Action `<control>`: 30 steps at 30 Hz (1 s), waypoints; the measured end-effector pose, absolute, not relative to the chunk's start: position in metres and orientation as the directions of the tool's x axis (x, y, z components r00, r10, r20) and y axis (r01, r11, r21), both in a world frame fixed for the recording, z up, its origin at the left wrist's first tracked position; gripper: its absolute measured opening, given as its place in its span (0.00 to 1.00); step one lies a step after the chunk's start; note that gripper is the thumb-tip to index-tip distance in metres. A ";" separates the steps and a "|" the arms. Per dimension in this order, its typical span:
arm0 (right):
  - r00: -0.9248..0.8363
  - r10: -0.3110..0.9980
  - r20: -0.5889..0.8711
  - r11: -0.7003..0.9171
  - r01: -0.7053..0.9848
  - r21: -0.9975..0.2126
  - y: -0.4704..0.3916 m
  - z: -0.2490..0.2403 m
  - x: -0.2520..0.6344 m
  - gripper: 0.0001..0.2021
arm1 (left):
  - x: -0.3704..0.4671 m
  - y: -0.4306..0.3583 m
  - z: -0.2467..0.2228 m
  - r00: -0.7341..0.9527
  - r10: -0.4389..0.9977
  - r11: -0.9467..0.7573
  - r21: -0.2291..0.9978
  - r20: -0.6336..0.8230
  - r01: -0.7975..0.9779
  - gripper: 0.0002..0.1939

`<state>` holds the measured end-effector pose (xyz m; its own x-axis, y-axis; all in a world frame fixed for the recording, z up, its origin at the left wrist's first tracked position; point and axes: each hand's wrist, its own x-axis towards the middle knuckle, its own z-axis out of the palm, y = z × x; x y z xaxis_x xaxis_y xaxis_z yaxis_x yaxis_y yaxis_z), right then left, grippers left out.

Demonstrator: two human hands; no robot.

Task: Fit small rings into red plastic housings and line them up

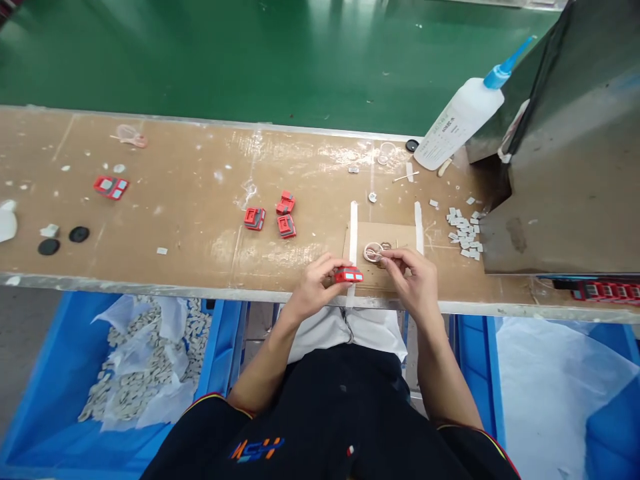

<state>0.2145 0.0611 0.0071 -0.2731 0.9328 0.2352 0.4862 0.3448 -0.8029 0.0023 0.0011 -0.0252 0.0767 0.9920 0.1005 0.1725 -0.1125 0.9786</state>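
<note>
My left hand point(320, 283) pinches a small red toy vehicle part point(349, 275) with pale window panels, between thumb and fingertips just above the bench's front edge. My right hand point(411, 275) is closed in a pinch on a thin white stick point(376, 254). The stick's tip is over a small round white-rimmed dish point(371, 249), which lies on a taped-down cardboard piece point(350, 235). Several more red vehicle parts point(287, 226) lie farther left on the bench.
A glue-type squeeze bottle point(457, 123) with a blue nozzle stands tilted beside a metal box point(565, 167). Small pale pieces point(465, 233) are heaped near it. A cotton swab point(406, 177) lies behind. Blue bins point(45, 387) flank me below the bench edge.
</note>
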 end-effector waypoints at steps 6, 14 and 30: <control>-0.413 0.895 0.166 0.350 0.421 -0.837 0.072 0.014 0.209 0.06 | -0.003 0.005 -0.021 0.206 0.968 -0.175 0.973 0.142 0.150 0.13; -0.293 0.890 0.350 0.456 0.549 -0.700 0.076 0.009 0.203 0.11 | -0.002 0.004 -0.021 0.168 0.983 -0.116 0.966 0.078 0.229 0.14; 0.054 0.986 0.160 0.147 0.187 -0.971 0.065 -0.008 0.203 0.11 | 0.004 0.005 -0.016 0.149 0.986 -0.111 0.949 0.069 0.296 0.09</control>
